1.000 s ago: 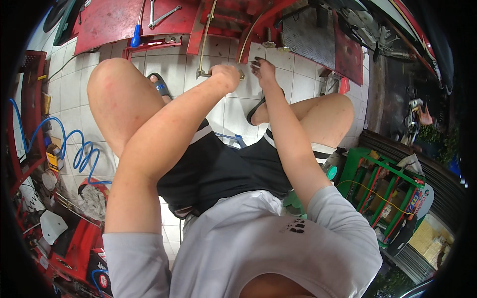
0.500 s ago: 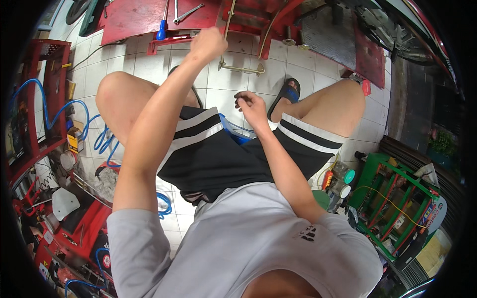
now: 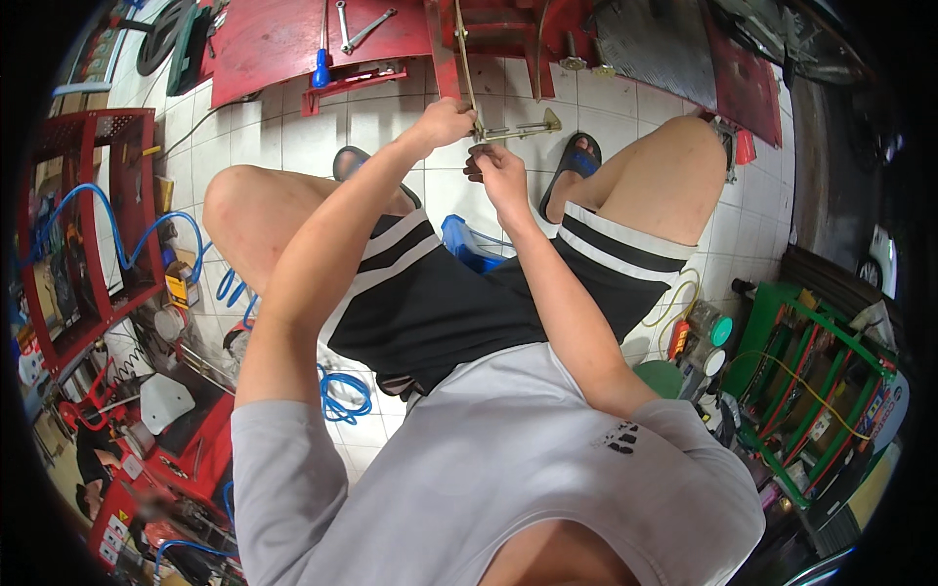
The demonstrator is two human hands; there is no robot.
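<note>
A brass-coloured metal rod runs down from the red lift frame, joining a short crosswise arm with a bracket at its right end. My left hand has its fingers closed at the rod's lower end, by the joint; its exact grip is partly hidden. Just below that joint, my right hand has curled fingers with darkened tips pressed together. Whatever they hold, if anything, is too small to make out.
On the red platform lie a blue-handled screwdriver and two wrenches. A blue container stands on the tiles between my legs. Blue hose coils at left. A green rack and lidded jars stand at right.
My left hand has come down and right to the rod's lower joint. My right hand has risen slightly toward the same joint, bringing the hands close together. The view has shifted a little.
</note>
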